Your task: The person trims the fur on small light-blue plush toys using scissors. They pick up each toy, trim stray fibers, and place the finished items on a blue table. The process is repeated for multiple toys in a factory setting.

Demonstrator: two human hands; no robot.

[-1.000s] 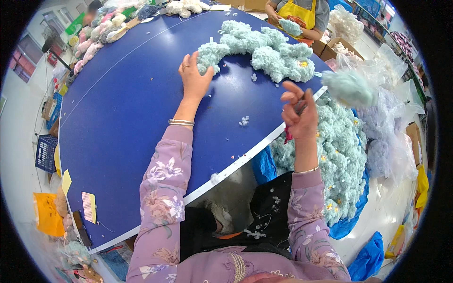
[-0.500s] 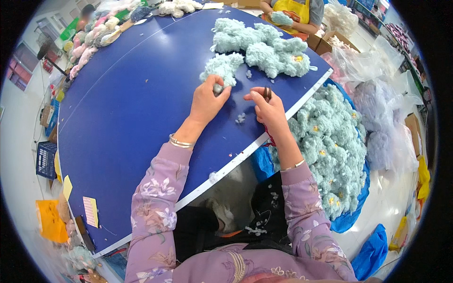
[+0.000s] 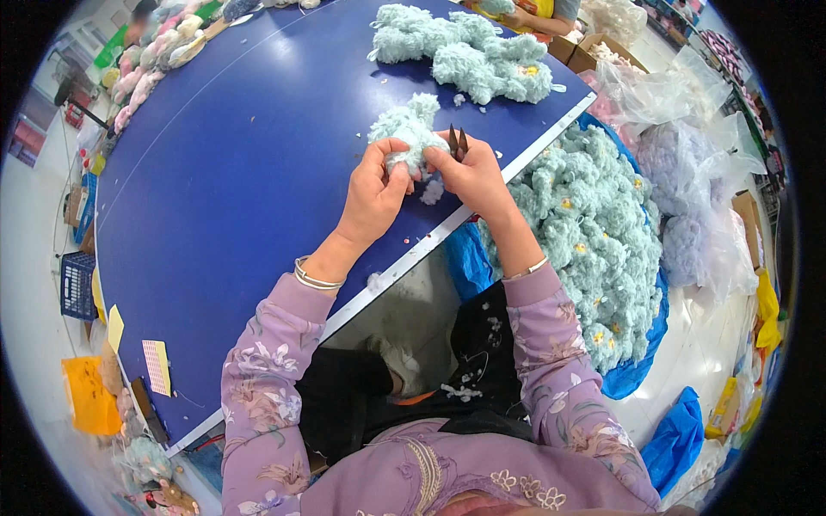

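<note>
Between my hands is a fluffy pale blue-green plush piece (image 3: 406,125), just above the blue table. My left hand (image 3: 372,191) is closed on its lower left side, thumb and fingers pinching the pile. Closed too, my right hand (image 3: 478,182) presses thumb and fingertips to the plush's lower right side. Dark pointed thread snips (image 3: 458,142) are tucked in that same hand, blades sticking up past the fingers; the rest of them is hidden. A tuft of loose fluff (image 3: 432,191) lies below the plush.
More blue-green plush pieces (image 3: 490,70) lie farther back on the table (image 3: 224,206). Right of its white edge, a blue sack (image 3: 638,378) is heaped with similar plush (image 3: 576,249). A co-worker's arm (image 3: 525,21) shows at the far side. Plastic bags (image 3: 688,189) stand at right.
My right hand has moved left to the plush and now grips it beside my left hand. The snips' blades now point up. The whole view has shifted slightly.
</note>
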